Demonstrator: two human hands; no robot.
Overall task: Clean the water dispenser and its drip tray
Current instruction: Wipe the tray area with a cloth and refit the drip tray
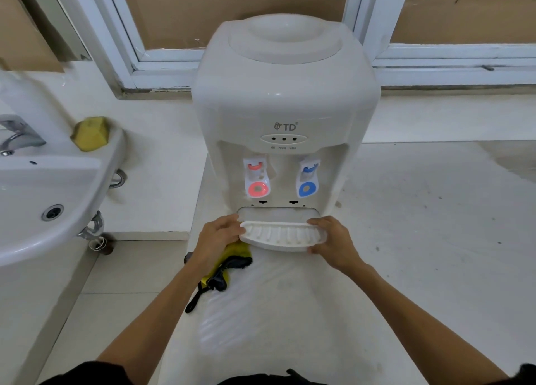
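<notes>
Both hands hold the white drip tray (282, 236) by its ends, just in front of the open slot at the foot of the water dispenser (285, 109), which stands on a pale counter (420, 210). The left hand (217, 239) curls round the tray's left end, fingers wrapped over the upper rim and thumb side hidden against the edge; under that palm a yellow and black cloth (226, 268) is pressed or trapped, trailing down toward the person, though whether the fingers actually pinch it cannot be told. The right hand (333, 241) grips the right end, fingers bent over the top rim and thumb tucked beneath the front lip. The tray's ribbed surface faces up, tilted slightly toward the camera. Above it hang the red tap (256, 181) and the blue tap (308, 181). To the left stands a white sink (43, 205) with a yellow sponge (90, 134) on its rim.
</notes>
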